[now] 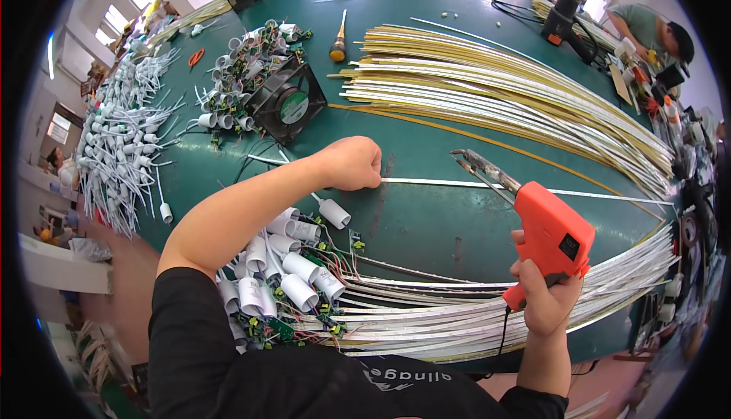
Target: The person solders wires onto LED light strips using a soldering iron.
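Note:
My left hand (353, 163) is closed at the near end of a single white LED strip (457, 182), which runs off to the right across the green table. Its fingertips are mostly hidden by the back of the hand. Just below that hand lies a white cylindrical lamp base (334, 213) with a wire leading up toward it. In my right hand (542, 297) is a red soldering gun (553, 225), held by the handle. The gun's metal tip (476, 164) points up and left, above the strip and apart from my left hand.
Nearest me lie more white lamp bases (299, 292) wired to strips (457, 316). Beyond are a black fan (288, 105), circuit boards (251, 57), a screwdriver (338, 44) and bundled strips (487, 88). White lamp bases (126, 141) heap at left. A co-worker (647, 31) sits far right.

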A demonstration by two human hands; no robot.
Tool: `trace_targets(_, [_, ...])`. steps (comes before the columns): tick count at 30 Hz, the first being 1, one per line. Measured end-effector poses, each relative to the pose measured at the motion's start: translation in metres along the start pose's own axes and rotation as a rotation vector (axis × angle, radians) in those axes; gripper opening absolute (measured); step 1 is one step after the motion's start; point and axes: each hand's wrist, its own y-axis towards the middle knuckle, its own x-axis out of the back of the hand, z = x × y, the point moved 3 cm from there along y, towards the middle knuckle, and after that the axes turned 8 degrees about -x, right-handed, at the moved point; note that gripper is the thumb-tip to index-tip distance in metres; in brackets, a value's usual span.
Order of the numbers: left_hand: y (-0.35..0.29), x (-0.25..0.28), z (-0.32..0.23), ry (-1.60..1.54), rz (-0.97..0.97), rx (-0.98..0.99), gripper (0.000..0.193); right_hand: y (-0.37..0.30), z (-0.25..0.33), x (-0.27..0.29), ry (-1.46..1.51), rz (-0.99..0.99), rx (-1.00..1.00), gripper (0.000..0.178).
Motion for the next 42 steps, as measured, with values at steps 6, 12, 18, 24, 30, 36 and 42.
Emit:
trace_targets(6, [0.000, 0.002, -0.002, 0.001, 0.005, 0.045, 0.012, 0.007, -0.012, 0.004, 0.007, -0.019, 0.001, 0.045])
trace_targets(12, [0.001, 0.001, -0.004, 0.019, 0.012, 0.053, 0.012, 0.006, -0.016, 0.009, 0.046, 0.005, -0.009, 0.045])
trace_targets(18, [0.001, 0.000, -0.007, 0.049, 0.036, 0.068, 0.012, 0.007, -0.016, 0.014, 0.009, 0.013, 0.002, 0.045])
trace_targets(24, [-0.003, -0.001, -0.006, 0.115, -0.012, -0.068, 0.023, 0.008, -0.015, 0.016, 0.022, -0.016, 0.029, 0.044])
trace_targets(30, [-0.018, 0.023, -0.037, -0.081, 0.162, 0.042, 0.026, 0.007, -0.007, 0.020, 0.025, -0.074, 0.113, 0.045])
trace_targets(36, [-0.076, 0.035, -0.066, -0.188, 0.587, -0.523, 0.019, -0.003, 0.014, 0.048, 0.178, -0.256, 0.286, 0.045])
trace_targets(42, [-0.127, 0.002, -0.059, 0.194, 0.571, -0.314, 0.018, -0.006, 0.020, 0.063, 0.139, -0.296, 0.358, 0.050])
